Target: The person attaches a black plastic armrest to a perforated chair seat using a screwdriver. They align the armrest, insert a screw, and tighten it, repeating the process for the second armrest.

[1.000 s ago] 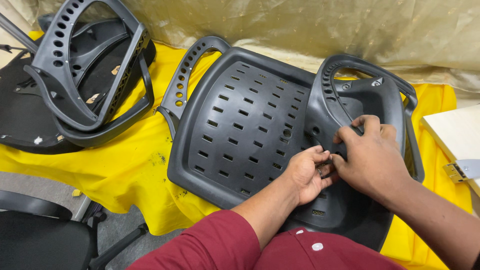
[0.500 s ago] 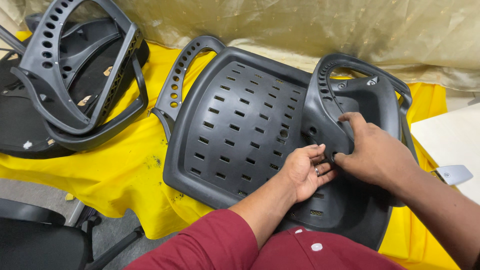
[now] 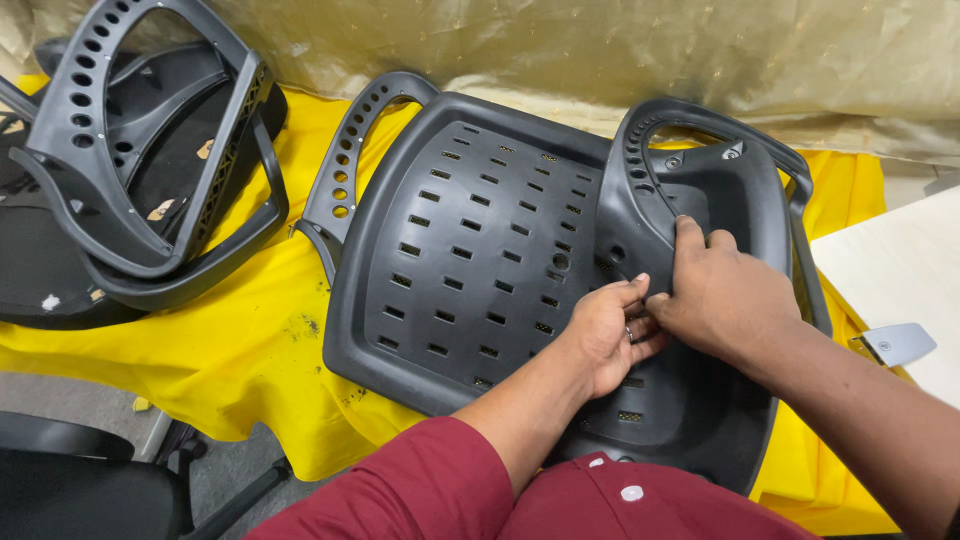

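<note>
Yellow cloth covered the worktop, with a crinkled tan plastic sheet hung or draped along the back edge. On the cloth lay a black plastic chair shell, perforated with rows of small slots, resting flat so that its broad face was open to the hands.

Left hand: palm on the shell, fingers curled together towards the right hand; a ring showed on one finger. Right hand: fingers pressed down on the lower limb of the black armrest loop, where that limb met the shell. Both grips were closed about the same joint, fingertips touching. Whether a small part such as a fastener sat between them could not be told; the fingers hid it. The pose suggested one hand steadying while the other pushed at the joint.

Left of the grips, across the shell, a second armrest loop with round holes stood off the far edge. Further left, well apart, a stack of similar black chair parts lay partly on the cloth.

Right of the grips, a pale board lay beside the cloth, with a small grey metal piece at its near edge. No packages, labels or signs were legible anywhere in view. Maroon sleeve at bottom of view; black seat at lower left, below worktop level.
</note>
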